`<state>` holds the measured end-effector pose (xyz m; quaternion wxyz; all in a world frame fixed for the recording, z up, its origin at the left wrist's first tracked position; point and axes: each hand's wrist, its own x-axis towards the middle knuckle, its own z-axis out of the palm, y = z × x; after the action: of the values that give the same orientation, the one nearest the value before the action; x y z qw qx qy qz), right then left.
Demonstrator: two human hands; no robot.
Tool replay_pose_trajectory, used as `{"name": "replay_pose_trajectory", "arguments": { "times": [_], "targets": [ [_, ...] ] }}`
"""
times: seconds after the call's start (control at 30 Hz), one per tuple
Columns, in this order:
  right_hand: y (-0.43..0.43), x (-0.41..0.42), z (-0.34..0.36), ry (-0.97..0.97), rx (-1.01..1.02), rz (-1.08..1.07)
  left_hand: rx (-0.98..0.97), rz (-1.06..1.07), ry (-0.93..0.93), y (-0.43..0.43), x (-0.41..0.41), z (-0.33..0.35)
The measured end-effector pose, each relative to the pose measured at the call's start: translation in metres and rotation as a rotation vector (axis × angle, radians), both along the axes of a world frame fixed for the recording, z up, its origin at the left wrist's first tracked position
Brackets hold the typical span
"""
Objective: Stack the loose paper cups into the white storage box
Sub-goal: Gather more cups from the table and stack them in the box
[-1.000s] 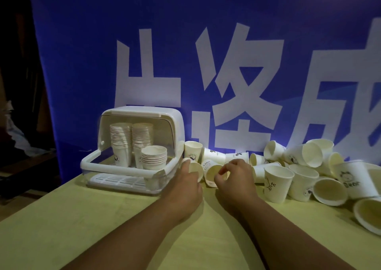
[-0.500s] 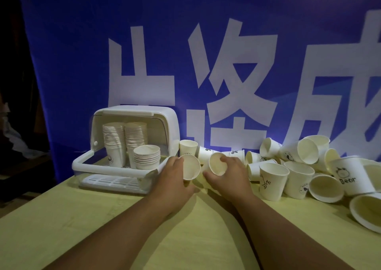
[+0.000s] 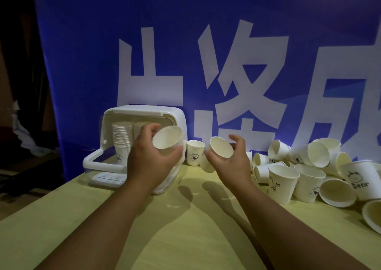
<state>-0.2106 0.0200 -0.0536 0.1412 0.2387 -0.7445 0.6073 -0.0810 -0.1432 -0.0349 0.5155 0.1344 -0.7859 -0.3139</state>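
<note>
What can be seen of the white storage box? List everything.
The white storage box looks like glossy plastic, round-cornered, its front open under a domed hood. A white rim frames a clear base with a slatted tray. Tall stacks of cups stand inside. It sits on the yellow table, before the blue banner. The left hand, holding a cup, hides its right side.

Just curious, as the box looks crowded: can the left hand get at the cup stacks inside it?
Probably yes: the white storage box stands open in front, and the left hand, holding a cup, is just before the stacks.
</note>
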Motion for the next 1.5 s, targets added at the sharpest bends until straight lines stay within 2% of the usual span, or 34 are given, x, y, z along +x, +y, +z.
{"name": "replay_pose_trajectory", "arguments": {
  "times": [0.2, 0.33, 0.67, 0.8, 0.97, 1.23, 1.5],
  "targets": [
    [-0.02, 0.014, 0.018, -0.007, -0.101, 0.063, 0.278, -0.068, 0.265, -0.021, 0.008, 0.014],
    [-0.038, 0.021, 0.034, -0.018, -0.176, 0.107, 0.383, -0.094, 0.335, -0.037, 0.005, 0.015],
    [-0.104, 0.03, 0.067, -0.101, -0.395, 0.108, 0.297, -0.12, 0.08, -0.058, -0.008, -0.007],
    [-0.113, 0.032, 0.059, -0.074, -0.385, 0.109, 0.218, -0.082, -0.037, -0.059, -0.011, -0.011],
    [-0.109, 0.036, 0.063, 0.012, -0.384, 0.076, 0.16, -0.042, -0.085, -0.059, -0.012, -0.013],
    [-0.108, 0.043, 0.066, 0.085, -0.286, 0.126, 0.089, -0.018, -0.232, -0.056, -0.016, -0.018],
    [-0.116, 0.038, 0.053, 0.1, 0.05, 0.205, 0.108, 0.028, -0.28, -0.057, -0.012, -0.018]
  ]
}}
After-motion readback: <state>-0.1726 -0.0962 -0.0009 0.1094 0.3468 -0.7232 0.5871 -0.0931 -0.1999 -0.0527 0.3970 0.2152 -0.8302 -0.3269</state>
